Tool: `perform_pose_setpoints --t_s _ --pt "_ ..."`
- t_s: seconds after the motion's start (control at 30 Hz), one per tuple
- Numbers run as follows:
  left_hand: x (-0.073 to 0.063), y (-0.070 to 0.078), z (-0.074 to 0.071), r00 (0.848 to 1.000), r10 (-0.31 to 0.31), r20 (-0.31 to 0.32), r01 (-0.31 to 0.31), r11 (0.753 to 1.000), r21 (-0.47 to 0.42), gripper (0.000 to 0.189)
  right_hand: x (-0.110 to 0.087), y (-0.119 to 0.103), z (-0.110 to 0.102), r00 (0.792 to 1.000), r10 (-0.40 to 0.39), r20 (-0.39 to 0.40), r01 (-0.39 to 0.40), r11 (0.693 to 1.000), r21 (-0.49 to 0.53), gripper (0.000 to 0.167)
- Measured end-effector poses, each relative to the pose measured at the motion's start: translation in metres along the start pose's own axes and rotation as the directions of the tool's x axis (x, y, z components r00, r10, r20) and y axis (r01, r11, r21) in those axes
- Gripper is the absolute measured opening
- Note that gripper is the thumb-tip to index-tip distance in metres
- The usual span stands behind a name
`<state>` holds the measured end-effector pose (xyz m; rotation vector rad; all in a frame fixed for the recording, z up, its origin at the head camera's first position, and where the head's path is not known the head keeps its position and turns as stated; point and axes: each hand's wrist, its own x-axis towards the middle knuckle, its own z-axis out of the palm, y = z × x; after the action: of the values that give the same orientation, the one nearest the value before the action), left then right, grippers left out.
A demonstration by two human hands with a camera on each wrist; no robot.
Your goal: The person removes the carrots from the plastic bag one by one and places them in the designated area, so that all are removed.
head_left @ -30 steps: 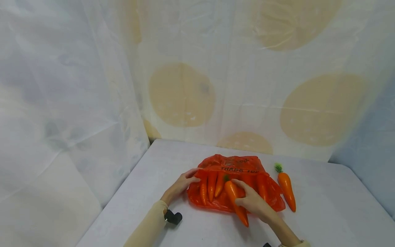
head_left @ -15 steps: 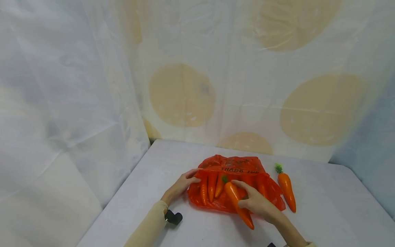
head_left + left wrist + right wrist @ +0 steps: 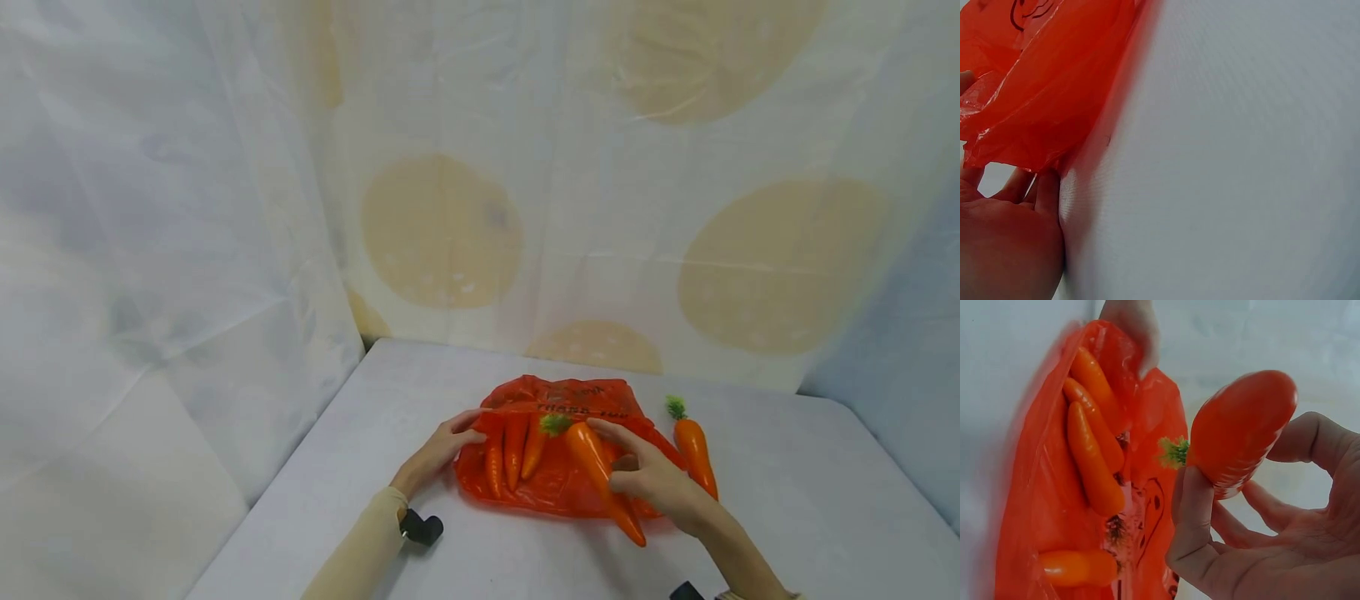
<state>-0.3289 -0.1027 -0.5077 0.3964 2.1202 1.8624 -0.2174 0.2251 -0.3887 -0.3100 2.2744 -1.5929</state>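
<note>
My right hand [image 3: 663, 483] pinches an orange toy carrot [image 3: 592, 457] between thumb and fingers, above the front of a red plastic bag [image 3: 525, 496]. Its green tuft [image 3: 1174, 452] points away to the left, and its tip slants down toward me. In the right wrist view the bag's mouth gapes, with several more carrots [image 3: 1094, 459] lying inside. At the bag's left end, my left hand [image 3: 447, 446] grips the plastic edge, its fingers partly hidden by the film in the left wrist view. Dark lettering marks the bag's far flap.
Another carrot [image 3: 692, 442] with a green top lies on the white table [image 3: 787, 500], right of the bag and partly behind my right hand. A white curtain [image 3: 585, 217] with tan circles hangs behind the table. A black wrist camera [image 3: 422, 527] sits on my left wrist.
My right hand has lifted the carrot and moved right with it, so its green tuft now shows fully. The left hand stays at the bag's left end.
</note>
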Motion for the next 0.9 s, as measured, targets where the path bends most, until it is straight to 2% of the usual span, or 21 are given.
perform_pose_setpoints --t_s 0.23,0.53,0.9 --pt "0.003 -0.003 -0.001 1.000 -0.006 0.005 0.006 1.000 -0.008 0.048 0.000 0.005 -0.008 1.000 0.018 -0.024 -0.017 0.999 0.049 0.076" --pt "0.003 0.000 0.000 1.000 -0.023 0.006 0.023 1.000 -0.006 0.049 -0.001 0.010 -0.029 0.997 0.002 -0.078 -0.002 1.000 -0.012 0.080" --pt "0.003 0.001 0.001 1.000 -0.017 0.006 0.018 1.000 -0.015 0.047 -0.003 0.014 -0.061 0.995 -0.020 -0.093 0.013 0.998 -0.069 0.082"
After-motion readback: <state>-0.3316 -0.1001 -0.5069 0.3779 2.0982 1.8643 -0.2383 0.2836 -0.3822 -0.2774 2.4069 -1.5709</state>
